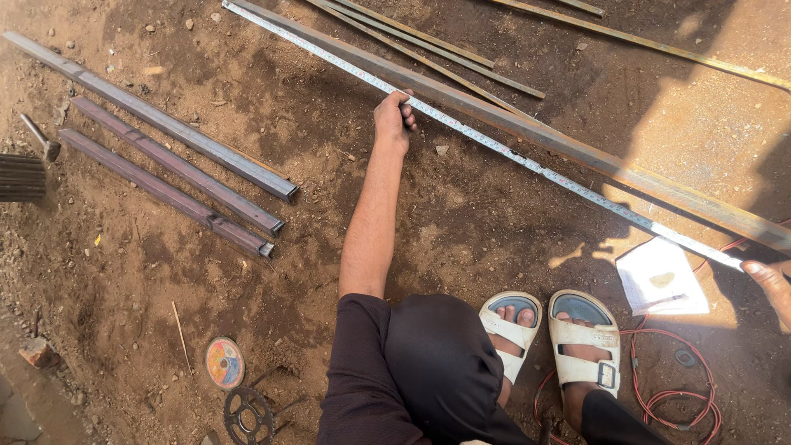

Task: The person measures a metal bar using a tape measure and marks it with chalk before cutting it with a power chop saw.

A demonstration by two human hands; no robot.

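Note:
A long rusty steel bar (577, 152) lies slantwise on the dirt, from the top middle to the right edge. A white tape measure blade (494, 147) is stretched along its near side. My left hand (394, 115) reaches forward and pinches the tape against the bar, about midway along. My right hand (770, 287) is mostly cut off at the right edge; its fingers hold the tape's near end down by the bar. My feet in white sandals (550, 334) stand on the ground below.
Three shorter square steel tubes (177, 169) lie side by side at left. Thin rods (428, 51) lie beyond the bar. Near my feet are a sheet of paper (659, 276) and a red cable (671, 387). A cutting disc (224, 361) and a black toothed wheel (247, 414) lie at the bottom.

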